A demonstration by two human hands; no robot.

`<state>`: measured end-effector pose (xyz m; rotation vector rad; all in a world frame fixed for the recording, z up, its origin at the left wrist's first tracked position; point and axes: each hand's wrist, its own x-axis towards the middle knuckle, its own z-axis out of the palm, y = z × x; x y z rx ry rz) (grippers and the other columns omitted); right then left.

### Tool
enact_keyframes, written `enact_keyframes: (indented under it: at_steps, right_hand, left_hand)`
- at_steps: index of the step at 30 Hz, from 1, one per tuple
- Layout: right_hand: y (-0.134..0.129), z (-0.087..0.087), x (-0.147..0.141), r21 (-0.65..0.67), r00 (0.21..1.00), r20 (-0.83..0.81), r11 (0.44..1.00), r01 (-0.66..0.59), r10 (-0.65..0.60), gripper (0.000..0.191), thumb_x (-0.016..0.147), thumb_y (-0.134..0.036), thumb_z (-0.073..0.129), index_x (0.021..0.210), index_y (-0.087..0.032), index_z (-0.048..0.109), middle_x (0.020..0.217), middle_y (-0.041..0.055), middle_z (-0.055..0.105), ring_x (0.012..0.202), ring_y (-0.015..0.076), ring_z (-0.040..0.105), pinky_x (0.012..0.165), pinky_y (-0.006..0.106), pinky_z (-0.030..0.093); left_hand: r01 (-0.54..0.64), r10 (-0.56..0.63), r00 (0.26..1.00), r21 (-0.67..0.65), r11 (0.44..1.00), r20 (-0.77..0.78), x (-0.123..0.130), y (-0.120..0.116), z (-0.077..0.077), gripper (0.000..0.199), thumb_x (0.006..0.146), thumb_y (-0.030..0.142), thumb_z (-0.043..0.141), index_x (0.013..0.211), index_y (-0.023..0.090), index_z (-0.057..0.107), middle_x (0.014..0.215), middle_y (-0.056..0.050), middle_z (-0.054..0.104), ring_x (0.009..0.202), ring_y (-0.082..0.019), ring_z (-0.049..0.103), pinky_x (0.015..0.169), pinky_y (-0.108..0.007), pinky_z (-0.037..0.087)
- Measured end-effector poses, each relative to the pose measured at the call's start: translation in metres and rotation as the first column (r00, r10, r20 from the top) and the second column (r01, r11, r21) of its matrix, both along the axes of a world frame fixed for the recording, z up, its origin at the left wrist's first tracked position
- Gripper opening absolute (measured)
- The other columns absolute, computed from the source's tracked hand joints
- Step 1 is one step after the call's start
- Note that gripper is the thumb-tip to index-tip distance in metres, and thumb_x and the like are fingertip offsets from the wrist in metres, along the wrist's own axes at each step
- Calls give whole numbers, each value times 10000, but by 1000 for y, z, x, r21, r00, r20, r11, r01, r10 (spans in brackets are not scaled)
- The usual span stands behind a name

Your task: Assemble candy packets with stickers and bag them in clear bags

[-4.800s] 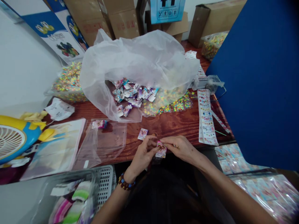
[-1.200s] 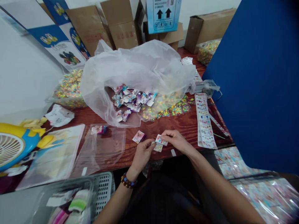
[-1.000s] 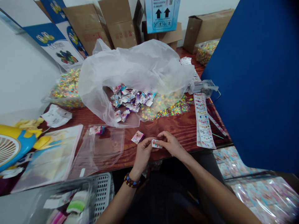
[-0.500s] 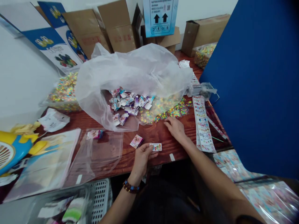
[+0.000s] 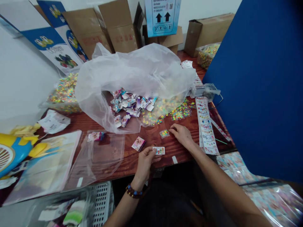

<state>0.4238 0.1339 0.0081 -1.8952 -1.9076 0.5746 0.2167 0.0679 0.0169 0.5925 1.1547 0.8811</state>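
Note:
My left hand (image 5: 146, 156) pinches a small white card (image 5: 159, 150) printed with a row of coloured pictures, just above the table's front part. My right hand (image 5: 181, 133) has its thumb and forefinger closed at the right edge of a small clear packet (image 5: 164, 134) of shiny gold-green bits. That packet lies apart from the pile of similar packets (image 5: 181, 112). Left of the card stands a small pink and purple box (image 5: 138, 143). Several small folded boxes (image 5: 129, 104) lie under the opening of a big translucent plastic bag (image 5: 139, 67).
Long printed sticker strips (image 5: 205, 126) lie at the right, by a blue panel (image 5: 255, 88). At the left are a tub of shiny packets (image 5: 63, 91), a clear bag (image 5: 104, 154) and a yellow-blue toy-like object (image 5: 16, 151). Cardboard boxes (image 5: 120, 26) line the back.
My right hand has drawn back from the pile toward me, and one packet now lies at its fingertips. The left hand with the card has shifted slightly right.

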Motion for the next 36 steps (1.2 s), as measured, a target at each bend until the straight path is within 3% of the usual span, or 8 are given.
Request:
enact_keyframes:
  at_steps: [5, 9, 13, 17, 21, 26, 30, 36]
  right_hand:
    - [10, -5, -2, 37, 990, 29, 990, -137, 136, 276, 839, -302, 557, 1112, -278, 593, 1027, 38, 600, 846, 182, 592, 648, 256, 383]
    - [17, -11, -1, 33, 987, -95, 991, -130, 132, 77, 814, -251, 572, 849, -230, 637, 870, 10, 576, 747, 149, 560, 635, 244, 369]
    - [8, -8, 0, 84, 907, -415, 996, -36, 68, 128, 808, -229, 567, 694, -184, 603, 749, -6, 546, 715, 133, 538, 686, 246, 390]
    - [-16, 8, -15, 120, 771, -575, 960, -252, 274, 104, 788, -180, 592, 692, -174, 630, 905, 25, 582, 862, 147, 556, 781, 256, 396]
    - [-28, 16, -33, 93, 739, -578, 928, -361, 345, 109, 772, -122, 589, 678, -165, 621, 859, 22, 599, 800, 137, 557, 728, 248, 398]
    - [-28, 12, -39, 16, 736, -616, 938, -345, 281, 62, 767, -147, 583, 717, -170, 609, 741, -7, 585, 687, 122, 529, 642, 237, 390]
    - [-33, 6, -43, -137, 603, -796, 952, -274, 59, 251, 768, -280, 612, 1005, -196, 596, 876, -1, 604, 643, 105, 536, 582, 225, 414]
    - [-42, 3, -40, -164, 608, -794, 967, -195, -12, 164, 786, -334, 608, 755, -173, 615, 643, -35, 560, 587, 102, 505, 545, 205, 389]
  left_hand:
    - [-2, 3, 1000, 7, 1000, -19, -2, -1, -2, 329, 689, 321, 730, 914, 109, 617, 836, -74, 707, 712, -182, 693, 642, -266, 570]
    - [-25, 25, 1000, 24, 999, -14, -3, -1, -1, 338, 684, 336, 730, 906, 114, 605, 853, -74, 701, 727, -185, 691, 658, -279, 571]
    - [-32, 34, 999, 70, 997, -22, 0, 1, -1, 308, 721, 339, 695, 908, 117, 591, 873, -69, 693, 762, -186, 688, 671, -277, 569]
    - [-16, 17, 1000, 87, 996, -7, 5, 4, 0, 300, 731, 333, 686, 910, 113, 587, 891, -75, 683, 767, -189, 684, 666, -281, 568]
    - [-21, 14, 997, 96, 995, 71, 8, 4, 5, 301, 761, 362, 655, 933, 124, 591, 923, -77, 677, 793, -184, 680, 700, -294, 564]
    - [-1, 1, 1000, 149, 989, 6, 4, 6, 10, 284, 748, 361, 672, 886, 123, 601, 868, -57, 678, 782, -164, 671, 722, -286, 553]
    - [6, 1, 999, 185, 983, -34, 1, 11, 11, 296, 730, 363, 685, 882, 128, 589, 821, -41, 675, 736, -154, 663, 710, -298, 551]
    - [242, -132, 944, 363, 900, -301, 0, 16, 18, 221, 816, 366, 576, 911, 168, 604, 885, -42, 650, 796, -164, 638, 724, -309, 534]
